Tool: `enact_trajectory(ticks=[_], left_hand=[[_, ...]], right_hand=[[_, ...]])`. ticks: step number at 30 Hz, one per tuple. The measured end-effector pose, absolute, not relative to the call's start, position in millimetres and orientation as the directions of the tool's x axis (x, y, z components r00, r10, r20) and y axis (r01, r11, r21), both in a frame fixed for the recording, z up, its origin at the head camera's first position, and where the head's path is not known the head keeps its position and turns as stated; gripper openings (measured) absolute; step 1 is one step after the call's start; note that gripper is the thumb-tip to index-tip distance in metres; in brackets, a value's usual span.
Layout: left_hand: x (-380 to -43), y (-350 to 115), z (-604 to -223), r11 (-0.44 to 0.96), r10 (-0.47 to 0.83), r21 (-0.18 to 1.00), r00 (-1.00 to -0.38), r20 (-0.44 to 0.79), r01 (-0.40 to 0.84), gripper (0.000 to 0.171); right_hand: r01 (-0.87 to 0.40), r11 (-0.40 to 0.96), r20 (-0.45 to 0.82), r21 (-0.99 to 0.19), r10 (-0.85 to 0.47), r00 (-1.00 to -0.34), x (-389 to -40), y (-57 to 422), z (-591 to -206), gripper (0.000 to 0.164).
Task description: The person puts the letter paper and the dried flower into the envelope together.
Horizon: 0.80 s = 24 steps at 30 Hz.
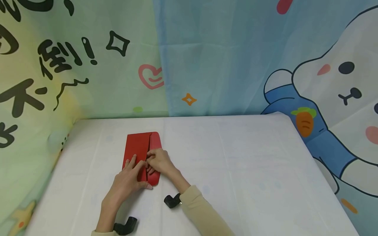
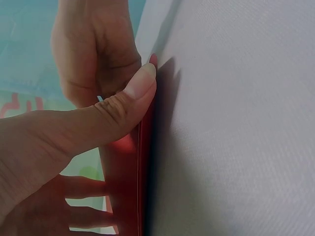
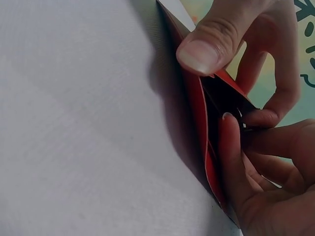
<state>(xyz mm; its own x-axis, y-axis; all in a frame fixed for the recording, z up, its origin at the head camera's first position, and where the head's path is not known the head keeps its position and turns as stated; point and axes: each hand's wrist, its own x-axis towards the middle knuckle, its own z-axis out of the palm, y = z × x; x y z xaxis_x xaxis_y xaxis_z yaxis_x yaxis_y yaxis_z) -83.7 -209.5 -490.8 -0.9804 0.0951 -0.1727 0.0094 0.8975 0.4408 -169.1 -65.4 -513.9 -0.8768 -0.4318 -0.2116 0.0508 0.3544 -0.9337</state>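
A red envelope (image 1: 136, 144) lies on the table with its rounded flap (image 1: 155, 141) folded out to the right. My left hand (image 1: 125, 180) holds its near end, thumb along the near edge and fingers spread over the front. In the right wrist view the mouth of the envelope (image 3: 201, 105) gapes, its inside dark. There the left thumb presses the lower edge while a left finger meets the edge of the upper panel. My right hand (image 1: 160, 161) is at the mouth, thumb reaching into the gap and forefinger at the panel's edge, pinching it. What lies inside is hidden.
A white cloth (image 1: 251, 170) covers the table. Black wrist mounts (image 1: 126, 226) sit below both wrists. Printed curtains (image 1: 206, 59) hang behind the table and along its left side, with a cartoon bear (image 1: 330, 85) at the right.
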Motion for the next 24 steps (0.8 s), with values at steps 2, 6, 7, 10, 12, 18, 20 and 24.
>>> enact_trajectory(ticks=[2,6,7,10,12,18,20,24], left_hand=[[-83.8,-209.6,-491.3,0.898,0.096,0.44,-0.981,-0.17,0.011,0.082],[-83.9,-209.5,-491.7,0.899,0.095,0.438,-0.981,-0.169,0.012,0.082],[-83.9,-209.5,-491.7,0.899,0.095,0.438,-0.981,-0.17,0.011,0.082],[-83.7,-209.1,-491.2,0.9,0.096,0.435,-0.981,-0.171,0.012,0.084],[-83.4,-208.8,-491.3,0.901,0.099,0.434,-0.981,-0.169,0.016,0.084],[-83.8,-207.9,-491.3,0.902,0.098,0.432,-0.979,-0.18,0.011,0.078],[-83.8,-207.8,-491.2,0.901,0.097,0.433,-0.978,-0.185,0.008,0.079],[-83.3,-206.8,-490.0,0.905,0.105,0.424,-0.977,-0.187,0.016,0.081]], right_hand=[[0.048,0.354,-0.211,-0.934,-0.439,-0.873,-169.1,-64.7,-514.0,0.023],[0.083,0.325,-0.231,-0.942,-0.448,-0.864,-168.2,-63.2,-514.0,0.024],[0.1,0.313,-0.24,-0.944,-0.449,-0.861,-167.9,-62.7,-513.9,0.025],[0.136,0.294,-0.263,-0.946,-0.453,-0.852,-167.4,-60.7,-513.3,0.027],[0.151,0.287,-0.274,-0.946,-0.456,-0.847,-167.6,-59.4,-513.5,0.027],[0.192,0.276,-0.306,-0.942,-0.464,-0.831,-168.9,-55.9,-513.6,0.027],[0.208,0.266,-0.315,-0.941,-0.465,-0.827,-168.6,-54.5,-514.0,0.027],[0.198,0.257,-0.299,-0.946,-0.454,-0.839,-165.4,-49.2,-511.3,0.024]])
